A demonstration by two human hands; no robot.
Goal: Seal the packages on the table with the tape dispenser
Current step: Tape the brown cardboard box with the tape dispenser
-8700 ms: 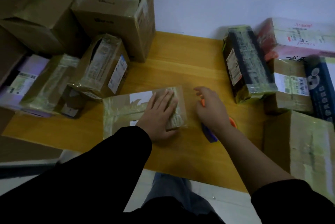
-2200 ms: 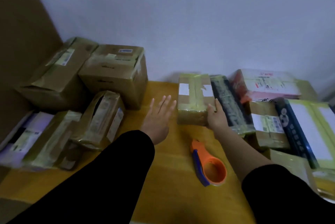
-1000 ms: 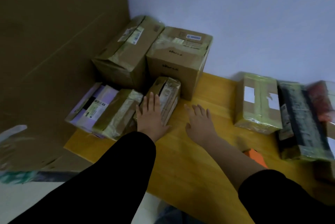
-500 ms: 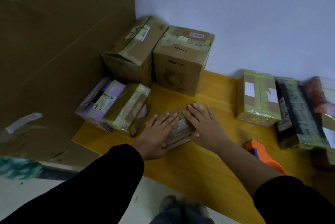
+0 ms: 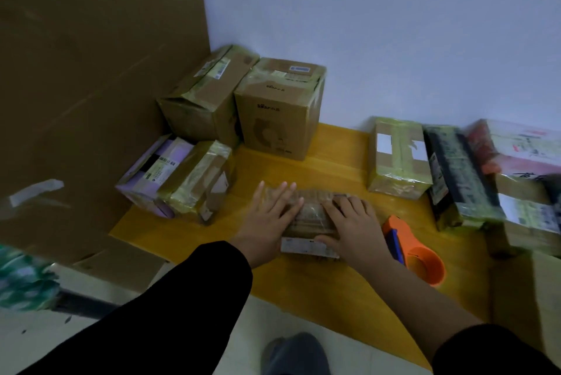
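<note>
**Squaring up the next package before taping**

The package (image 5: 312, 213) lies on the table (image 5: 318, 292) near its front edge. It sits between the pile on the left (image 5: 194, 180) and the row on the right (image 5: 397, 159), with a taller box (image 5: 279, 119) farther back. The step in hand looks like settling it into working position.

To do this well, the package should end flat and square to the person, with the seam that needs tape facing up and clear table on each side for the tape ends to wrap over. One hand, probably the left, should pin it so it cannot skid when the tape is drawn. The dispenser (image 5: 413, 250) lies on its side just right of the right hand and is not held, so that hand has only a short way to go for it. The wrapping looks slick and crinkled, so firm downward pressure will likely serve better than a light touch.

The left hand (image 5: 267, 217) lies palm down on the left part of the top, fingers straight and spread, gripping nothing. The right hand (image 5: 352, 229) covers the right part, its fingers lightly bent over the top. Its thumb runs along the near edge by the white label (image 5: 303, 246). This reads as a press, not a clasp. Both forearms reach in from the near side, converging on the package.
</note>
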